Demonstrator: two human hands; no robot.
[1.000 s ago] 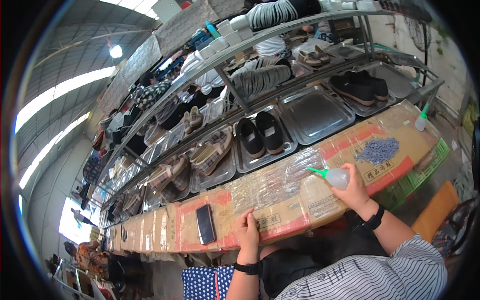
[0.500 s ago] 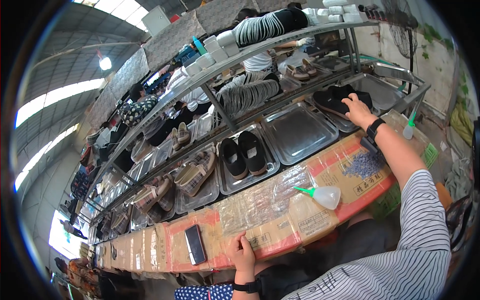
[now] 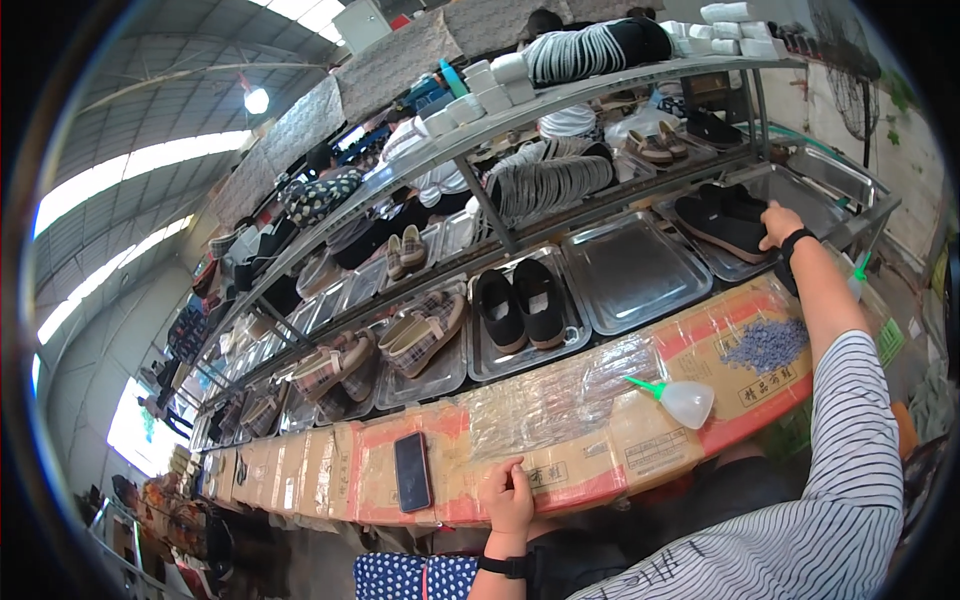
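Note:
My right hand (image 3: 780,226) reaches to the far right of the rack, its fingers closed round the end of a black slip-on shoe (image 3: 722,222). A second black shoe (image 3: 742,203) lies beside it on the same metal tray. My left hand (image 3: 508,492) rests at the near edge of the cardboard-covered bench (image 3: 560,470), fingers curled, with nothing visible in it. A dark phone (image 3: 412,472) lies to its left. Right of it, a translucent squeeze bottle with a green nozzle (image 3: 686,403) lies on its side, and beyond that is a heap of small purple-blue pieces (image 3: 765,345).
An empty metal tray (image 3: 636,270) stands between the black shoes and another black pair (image 3: 519,305). Plaid shoes (image 3: 423,333) fill trays to the left. A metal shelf (image 3: 600,88) overhangs the trays, bearing stacked grey-edged pieces and white blocks. Other people work behind the rack.
My right hand has shifted from above the black shoes to their right end and closed on one. The view has swung slightly left. My left hand stays by the bench edge.

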